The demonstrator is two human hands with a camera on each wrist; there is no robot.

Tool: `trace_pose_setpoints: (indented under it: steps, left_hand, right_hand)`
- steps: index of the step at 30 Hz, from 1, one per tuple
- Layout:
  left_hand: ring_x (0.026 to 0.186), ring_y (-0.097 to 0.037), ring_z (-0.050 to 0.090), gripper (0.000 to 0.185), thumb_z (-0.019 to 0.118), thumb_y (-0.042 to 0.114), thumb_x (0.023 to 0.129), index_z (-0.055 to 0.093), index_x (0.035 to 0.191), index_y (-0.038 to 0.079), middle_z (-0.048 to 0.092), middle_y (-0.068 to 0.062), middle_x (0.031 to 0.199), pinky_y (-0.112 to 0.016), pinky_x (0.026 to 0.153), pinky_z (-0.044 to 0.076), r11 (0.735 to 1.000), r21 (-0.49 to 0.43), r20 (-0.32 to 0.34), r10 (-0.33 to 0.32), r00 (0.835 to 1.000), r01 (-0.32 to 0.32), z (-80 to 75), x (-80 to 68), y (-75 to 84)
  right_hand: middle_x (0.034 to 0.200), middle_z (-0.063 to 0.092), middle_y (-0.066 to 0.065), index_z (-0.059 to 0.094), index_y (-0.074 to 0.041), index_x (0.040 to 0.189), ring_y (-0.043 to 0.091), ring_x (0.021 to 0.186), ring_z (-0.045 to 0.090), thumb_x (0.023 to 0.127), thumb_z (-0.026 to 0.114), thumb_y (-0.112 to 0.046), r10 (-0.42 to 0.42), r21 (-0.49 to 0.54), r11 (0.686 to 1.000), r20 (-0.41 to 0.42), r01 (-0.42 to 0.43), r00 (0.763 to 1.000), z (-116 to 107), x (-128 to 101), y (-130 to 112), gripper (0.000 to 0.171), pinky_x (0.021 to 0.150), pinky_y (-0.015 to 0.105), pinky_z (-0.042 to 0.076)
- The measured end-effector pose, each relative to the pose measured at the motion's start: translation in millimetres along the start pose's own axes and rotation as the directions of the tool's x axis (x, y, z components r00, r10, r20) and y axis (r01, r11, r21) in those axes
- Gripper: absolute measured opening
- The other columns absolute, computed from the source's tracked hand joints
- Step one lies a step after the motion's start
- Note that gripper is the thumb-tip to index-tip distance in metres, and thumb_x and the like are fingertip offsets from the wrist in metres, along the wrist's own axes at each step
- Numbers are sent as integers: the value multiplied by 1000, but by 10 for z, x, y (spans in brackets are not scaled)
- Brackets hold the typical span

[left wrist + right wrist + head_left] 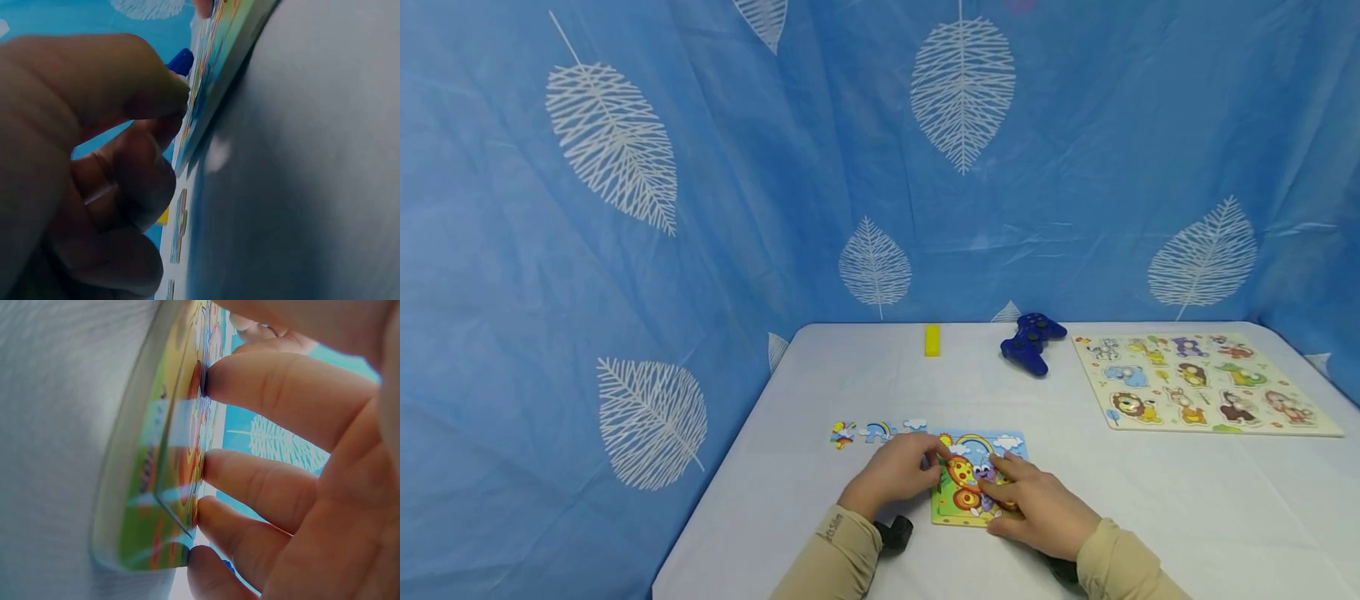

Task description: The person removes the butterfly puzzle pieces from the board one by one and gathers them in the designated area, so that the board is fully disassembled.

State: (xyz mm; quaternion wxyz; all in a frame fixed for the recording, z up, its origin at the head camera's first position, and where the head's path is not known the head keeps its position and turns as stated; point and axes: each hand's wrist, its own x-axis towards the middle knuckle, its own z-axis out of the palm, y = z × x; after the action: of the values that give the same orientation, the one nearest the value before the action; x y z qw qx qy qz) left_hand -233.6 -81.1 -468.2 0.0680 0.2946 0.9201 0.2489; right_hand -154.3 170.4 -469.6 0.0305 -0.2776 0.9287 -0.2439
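Jigsaw puzzle board (977, 479): flat on white table (1150, 500), near front edge. Best steadied evenly, pieces pressed straight down.
Left hand (895, 471): fingertips curled, pinching at board's left edge.
Right hand (1037, 504): palm down, fingers (275, 394) extended, tips pressing picture face.
Loose pieces (876, 432): just left of board.

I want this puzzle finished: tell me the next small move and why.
Probably reach the left hand to the nearest loose piece. Three pieces lie left of the puzzle board, while the right hand's fingertips press on the board, steadying it.
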Motion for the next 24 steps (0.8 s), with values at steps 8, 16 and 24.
trace_pose_setpoints:
  steps: [8, 16, 24]
  left_hand:
    - [61, -4, 46, 31, 68, 8, 85, 75, 111, 23, 56, 14, 75, -23, 57, 39, 998, -9, -26, -57, 998, 57, 30, -17, 34]
    - [63, -4, 48, 25, 82, 39, 87, 72, 103, 24, 55, 15, 75, -23, 58, 40, 992, 42, 0, -116, 993, 116, 17, -26, 48]
    - [66, -5, 48, 30, 84, 44, 85, 69, 100, 23, 57, 11, 78, -25, 63, 41, 991, 23, 5, -133, 991, 132, 19, -28, 46]
  right_hand:
    - [150, 51, 27, 68, -10, 136, 53, 138, 46, 91, 74, -51, -8, -14, 1000, -5, 8, 1000, 6, -8, 27, 61, 104, 67, 43]
    - [149, 52, 27, 69, -11, 136, 52, 137, 48, 91, 75, -49, -19, -26, 1000, -5, 18, 1000, -4, -10, 31, 59, 104, 67, 44]
    - [149, 52, 26, 69, -11, 135, 52, 138, 47, 90, 75, -49, -14, -31, 999, -5, 14, 1000, 0, -8, 22, 59, 104, 66, 43]
